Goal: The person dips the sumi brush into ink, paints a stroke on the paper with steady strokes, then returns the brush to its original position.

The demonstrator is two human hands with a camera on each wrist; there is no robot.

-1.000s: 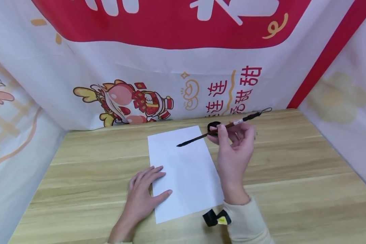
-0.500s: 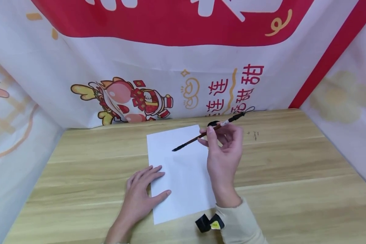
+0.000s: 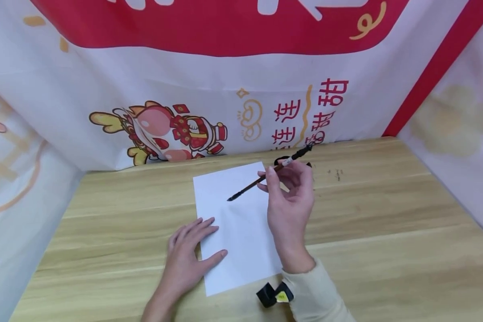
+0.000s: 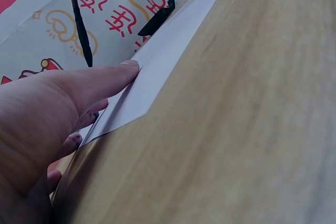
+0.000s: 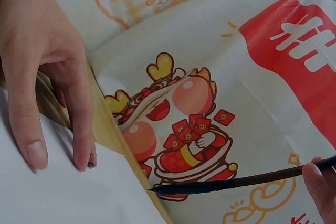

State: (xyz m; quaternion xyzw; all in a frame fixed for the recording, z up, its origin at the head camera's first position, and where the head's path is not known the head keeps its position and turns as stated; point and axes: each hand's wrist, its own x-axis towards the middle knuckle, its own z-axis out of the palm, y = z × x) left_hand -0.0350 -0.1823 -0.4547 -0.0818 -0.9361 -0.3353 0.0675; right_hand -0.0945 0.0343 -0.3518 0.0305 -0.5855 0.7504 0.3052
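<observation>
A writing brush with a dark tip is pinched between the thumb and fingers of my right hand. It slants down to the left, its tip over the upper part of a white sheet of paper. Whether the tip touches the paper I cannot tell. My left hand lies flat with fingers spread on the sheet's left edge; its thumb rests on the paper in the left wrist view. In the right wrist view the brush crosses low, with right fingertips on its shaft.
Behind my right hand is a black object, mostly hidden; the left wrist view shows a black object beyond the sheet. Small dark marks dot the wooden table. A printed cloth hangs along the back edge.
My right hand has moved left and slightly down with the brush, bringing its tip farther left over the paper. The left hand has stayed in place on the sheet.
</observation>
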